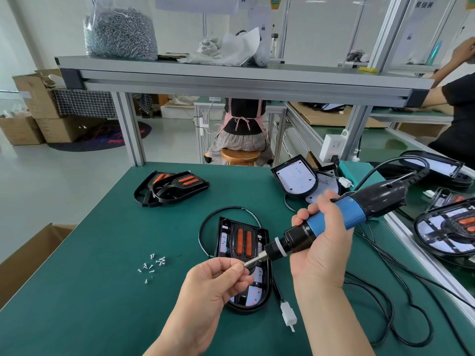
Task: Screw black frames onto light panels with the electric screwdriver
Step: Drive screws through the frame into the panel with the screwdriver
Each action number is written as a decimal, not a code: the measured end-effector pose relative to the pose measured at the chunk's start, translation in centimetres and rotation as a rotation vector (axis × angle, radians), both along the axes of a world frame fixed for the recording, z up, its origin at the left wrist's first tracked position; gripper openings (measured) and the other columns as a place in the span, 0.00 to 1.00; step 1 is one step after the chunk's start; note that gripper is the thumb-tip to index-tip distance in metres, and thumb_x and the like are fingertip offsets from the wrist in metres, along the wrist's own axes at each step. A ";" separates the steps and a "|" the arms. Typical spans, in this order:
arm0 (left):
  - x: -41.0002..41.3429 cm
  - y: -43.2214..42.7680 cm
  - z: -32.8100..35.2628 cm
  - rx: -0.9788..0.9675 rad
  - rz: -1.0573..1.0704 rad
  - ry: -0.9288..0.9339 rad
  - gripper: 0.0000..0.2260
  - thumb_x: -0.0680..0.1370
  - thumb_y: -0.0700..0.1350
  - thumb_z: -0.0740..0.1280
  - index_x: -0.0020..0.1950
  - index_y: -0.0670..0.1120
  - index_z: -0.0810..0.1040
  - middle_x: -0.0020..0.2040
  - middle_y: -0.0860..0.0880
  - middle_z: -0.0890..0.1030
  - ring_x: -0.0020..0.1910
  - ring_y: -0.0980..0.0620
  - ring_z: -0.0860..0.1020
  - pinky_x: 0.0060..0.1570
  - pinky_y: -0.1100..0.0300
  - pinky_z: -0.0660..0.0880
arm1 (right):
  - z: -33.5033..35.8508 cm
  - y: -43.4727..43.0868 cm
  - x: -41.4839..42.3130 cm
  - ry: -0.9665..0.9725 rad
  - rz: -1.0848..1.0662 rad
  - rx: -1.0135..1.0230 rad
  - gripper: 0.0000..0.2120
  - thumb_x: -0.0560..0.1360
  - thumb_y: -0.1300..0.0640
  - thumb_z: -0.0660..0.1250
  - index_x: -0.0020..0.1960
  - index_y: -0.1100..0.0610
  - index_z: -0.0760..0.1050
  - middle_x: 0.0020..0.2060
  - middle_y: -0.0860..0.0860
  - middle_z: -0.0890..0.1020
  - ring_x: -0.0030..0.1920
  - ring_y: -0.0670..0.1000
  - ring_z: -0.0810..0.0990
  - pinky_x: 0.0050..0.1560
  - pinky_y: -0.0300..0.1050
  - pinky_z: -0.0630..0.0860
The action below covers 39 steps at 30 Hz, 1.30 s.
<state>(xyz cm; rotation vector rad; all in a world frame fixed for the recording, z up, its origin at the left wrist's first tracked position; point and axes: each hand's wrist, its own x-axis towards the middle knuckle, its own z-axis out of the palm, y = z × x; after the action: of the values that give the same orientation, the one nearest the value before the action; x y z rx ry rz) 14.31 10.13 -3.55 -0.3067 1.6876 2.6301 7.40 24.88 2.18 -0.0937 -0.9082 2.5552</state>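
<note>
Fingers of my right hand were curled round the smooth blue cylindrical barrel of the electric screwdriver, which was held tilted with its black ribbed collar and slim metal bit pointing down-left. Thumb and forefinger of my left hand pinched the tip of that bit; whether a screw sat between them could not be told. The hands did not touch each other. Directly beneath them, flat on the matte green mat, lay a D-shaped light panel with a white board, carrying a glossy black frame with two orange oblong inserts. Small bright screws lay scattered just left of it. Further black frames were stacked at the far left, and bare panels at the far right.
</note>
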 end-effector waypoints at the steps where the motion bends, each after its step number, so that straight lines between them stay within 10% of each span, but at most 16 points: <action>1: 0.0 0.0 0.0 0.024 -0.007 0.001 0.05 0.72 0.38 0.71 0.39 0.39 0.86 0.40 0.38 0.83 0.38 0.49 0.83 0.38 0.65 0.79 | 0.0 0.0 0.0 -0.003 0.001 0.000 0.14 0.73 0.59 0.70 0.57 0.55 0.73 0.34 0.49 0.74 0.30 0.50 0.74 0.32 0.40 0.74; 20: 0.2 1.8 -1.3 -0.313 0.255 0.188 0.09 0.78 0.29 0.67 0.45 0.40 0.82 0.35 0.42 0.85 0.35 0.48 0.85 0.37 0.65 0.79 | -0.1 -0.5 -0.5 -0.189 -0.112 -0.114 0.10 0.76 0.63 0.70 0.54 0.55 0.72 0.28 0.47 0.75 0.28 0.49 0.75 0.30 0.39 0.74; 28: 0.3 1.2 -1.8 -0.323 0.166 0.213 0.17 0.75 0.29 0.71 0.57 0.48 0.82 0.48 0.48 0.87 0.41 0.47 0.86 0.44 0.60 0.82 | -0.6 -0.7 -0.8 -0.193 -0.069 -0.099 0.10 0.76 0.62 0.70 0.54 0.56 0.73 0.29 0.47 0.76 0.29 0.48 0.76 0.31 0.40 0.75; 33: 0.6 -0.6 -2.1 -0.883 0.346 0.310 0.32 0.65 0.58 0.75 0.68 0.63 0.71 0.54 0.63 0.72 0.43 0.55 0.77 0.41 0.69 0.73 | -0.3 -0.7 -1.5 -0.158 -0.074 -0.051 0.10 0.76 0.63 0.69 0.55 0.56 0.72 0.30 0.47 0.75 0.29 0.49 0.75 0.32 0.41 0.75; 39: 0.5 -0.7 -3.5 -1.119 0.182 -0.010 0.50 0.61 0.75 0.63 0.79 0.54 0.56 0.52 0.60 0.70 0.56 0.58 0.68 0.57 0.59 0.67 | -0.5 -2.2 -2.4 -0.116 -0.067 0.063 0.10 0.77 0.66 0.68 0.55 0.55 0.72 0.27 0.48 0.74 0.27 0.50 0.74 0.30 0.42 0.73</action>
<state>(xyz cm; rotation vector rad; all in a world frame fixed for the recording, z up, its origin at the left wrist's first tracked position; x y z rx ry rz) 14.86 9.48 -7.00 -0.4538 3.0302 1.4365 5.03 22.65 1.72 -0.2520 -1.0111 2.4784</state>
